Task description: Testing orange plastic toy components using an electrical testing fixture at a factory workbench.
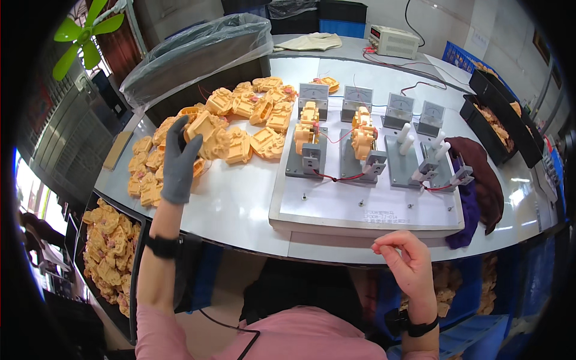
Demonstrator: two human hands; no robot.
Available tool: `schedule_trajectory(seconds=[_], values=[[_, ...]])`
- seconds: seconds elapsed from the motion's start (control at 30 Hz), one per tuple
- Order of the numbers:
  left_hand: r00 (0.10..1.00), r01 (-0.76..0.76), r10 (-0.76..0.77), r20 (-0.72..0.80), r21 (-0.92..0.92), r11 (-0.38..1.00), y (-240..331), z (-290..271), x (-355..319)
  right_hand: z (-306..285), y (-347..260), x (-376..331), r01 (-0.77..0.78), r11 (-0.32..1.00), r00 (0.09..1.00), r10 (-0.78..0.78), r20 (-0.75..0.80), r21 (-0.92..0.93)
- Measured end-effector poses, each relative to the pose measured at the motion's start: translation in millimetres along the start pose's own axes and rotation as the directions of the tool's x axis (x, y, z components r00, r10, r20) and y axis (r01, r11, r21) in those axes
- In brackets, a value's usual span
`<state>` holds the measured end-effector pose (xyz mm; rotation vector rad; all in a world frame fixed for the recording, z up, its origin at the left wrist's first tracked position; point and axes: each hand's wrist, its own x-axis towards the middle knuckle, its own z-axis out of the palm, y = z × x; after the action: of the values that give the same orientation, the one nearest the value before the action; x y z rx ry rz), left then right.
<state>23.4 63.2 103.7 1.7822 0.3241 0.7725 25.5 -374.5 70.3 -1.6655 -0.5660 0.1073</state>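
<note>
A green fan (84, 36) hangs at the upper left, above a large bin lined with clear plastic (198, 54) that stands at the far left edge of the worktop (240, 204). A folded beige cloth (312, 41) lies at the far edge, with a pale boxy power supply (393, 42) just beside it to the right. A dark maroon cloth (480, 171) and a purple one (468, 210) are bunched together on the right. Beyond them, 2 black trays (498, 114) hold small tan parts, and a blue crate (459, 57) sits farther back. Below the worktop's left edge, a black bin (133, 264) is filled with orange parts.
</note>
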Motion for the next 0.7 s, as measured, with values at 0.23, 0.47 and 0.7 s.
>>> schedule_trajectory(seconds=[0.23,0.47,0.7], values=[[0.808,0.518,-0.254,0.531,-0.438,0.735,82.5,59.7,-120.3,43.1,-14.7,22.7,-0.243,0.830,0.936,0.065,0.346,0.502],[0.849,0.256,-0.081,0.522,-0.273,0.927,78.4,98.5,-142.5,43.7,-20.4,23.5,-0.125,0.824,0.986,0.041,0.162,0.552],[0.704,-0.533,0.398,0.588,0.067,0.844,93.3,104.2,-151.6,24.7,-25.5,19.8,-0.039,0.880,0.999,0.045,-0.001,0.474]])
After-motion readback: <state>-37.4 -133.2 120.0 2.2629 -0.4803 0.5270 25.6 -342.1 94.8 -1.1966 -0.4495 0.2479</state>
